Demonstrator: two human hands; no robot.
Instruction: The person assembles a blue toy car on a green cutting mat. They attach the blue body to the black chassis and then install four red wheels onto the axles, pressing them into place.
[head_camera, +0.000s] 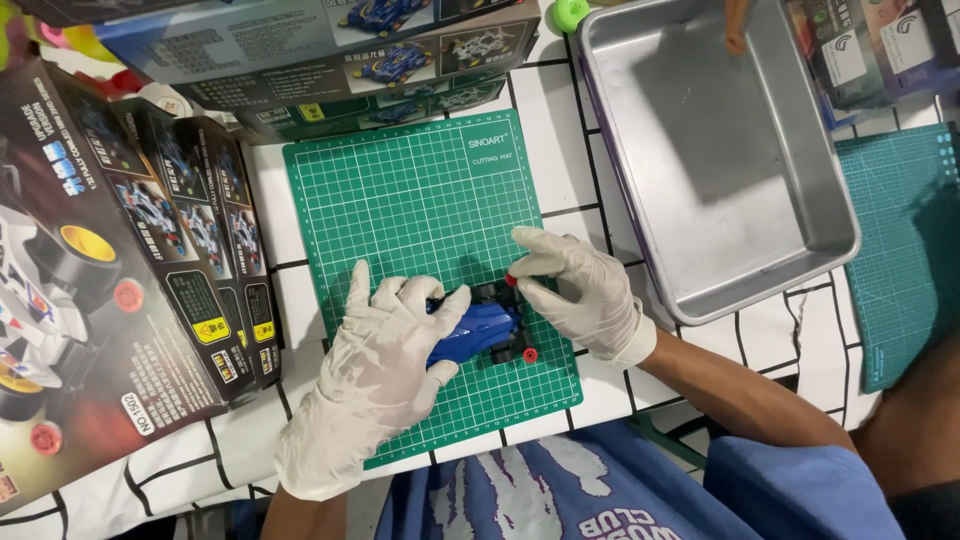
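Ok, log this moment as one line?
left hand: grips blue toy car | right hand: pinches its red roller | surface: green cutting mat | nearby: metal tray

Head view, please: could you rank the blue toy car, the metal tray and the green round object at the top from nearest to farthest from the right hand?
From the right hand:
1. Blue toy car, touched, on its left.
2. Metal tray, just right, above.
3. Green round object, top edge.

A toy car sits on a cutting mat at centre frame; boxes lie left, a metal tray upper right.
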